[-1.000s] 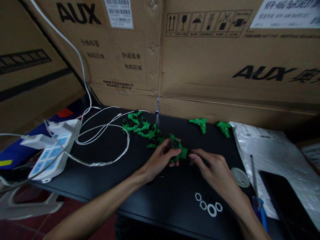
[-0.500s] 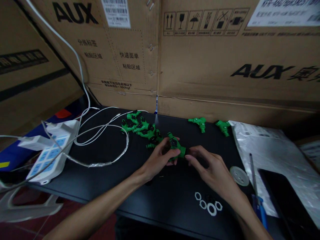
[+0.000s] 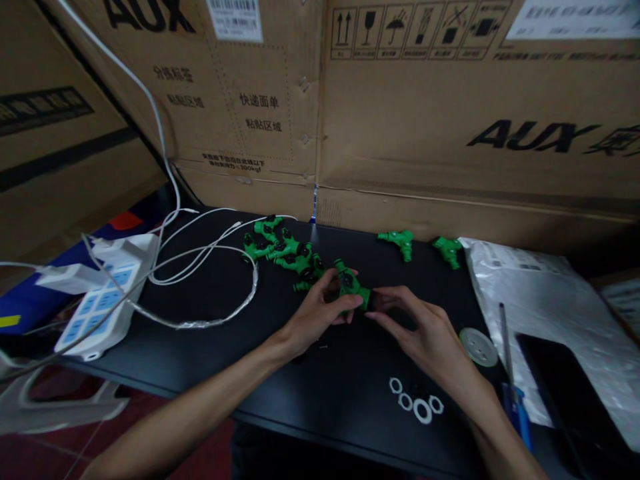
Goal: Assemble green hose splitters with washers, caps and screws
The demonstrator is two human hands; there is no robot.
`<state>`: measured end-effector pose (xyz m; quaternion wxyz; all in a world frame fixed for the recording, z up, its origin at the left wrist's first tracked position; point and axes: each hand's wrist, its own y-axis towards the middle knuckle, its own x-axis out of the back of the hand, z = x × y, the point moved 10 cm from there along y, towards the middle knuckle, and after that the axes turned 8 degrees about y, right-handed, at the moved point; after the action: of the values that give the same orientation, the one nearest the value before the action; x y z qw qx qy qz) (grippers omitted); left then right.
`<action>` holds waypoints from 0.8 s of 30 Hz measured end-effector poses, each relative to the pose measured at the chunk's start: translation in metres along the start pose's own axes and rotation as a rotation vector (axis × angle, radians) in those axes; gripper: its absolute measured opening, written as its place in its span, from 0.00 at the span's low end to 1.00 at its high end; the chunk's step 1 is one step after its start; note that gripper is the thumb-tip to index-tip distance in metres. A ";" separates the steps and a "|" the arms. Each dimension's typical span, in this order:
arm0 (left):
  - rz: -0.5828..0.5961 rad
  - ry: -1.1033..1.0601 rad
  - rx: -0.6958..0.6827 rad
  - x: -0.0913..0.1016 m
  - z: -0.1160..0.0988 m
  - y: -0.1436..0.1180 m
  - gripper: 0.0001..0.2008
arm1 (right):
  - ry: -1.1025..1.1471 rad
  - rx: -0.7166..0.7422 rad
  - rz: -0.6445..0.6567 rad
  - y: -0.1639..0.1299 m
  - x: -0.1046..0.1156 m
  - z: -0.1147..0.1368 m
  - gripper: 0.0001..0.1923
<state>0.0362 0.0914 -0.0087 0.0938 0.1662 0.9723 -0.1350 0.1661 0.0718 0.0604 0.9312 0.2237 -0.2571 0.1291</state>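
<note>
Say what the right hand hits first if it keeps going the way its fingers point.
Right hand points up-left at the green fitting held by the left hand; it likely meets its end immediately, fingertips seemingly touching it.

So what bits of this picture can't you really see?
- Head view: the right hand fingertips meet the end of the green fitting held by the left hand; anything pinched there is too small and dark to tell.
- The screwdriver tip is lost against the silver bag.
- The power strip cables run off the left edge.
- The box label print is cut off at the top and too small to read.
</note>
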 end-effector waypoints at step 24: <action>0.026 -0.040 0.092 -0.007 0.002 -0.005 0.26 | -0.115 -0.038 0.002 -0.002 0.001 0.007 0.08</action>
<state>0.0414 0.0841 -0.0082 0.1073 0.1800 0.9608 -0.1818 0.1649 0.0664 0.0655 0.9189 0.2125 -0.3130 0.1120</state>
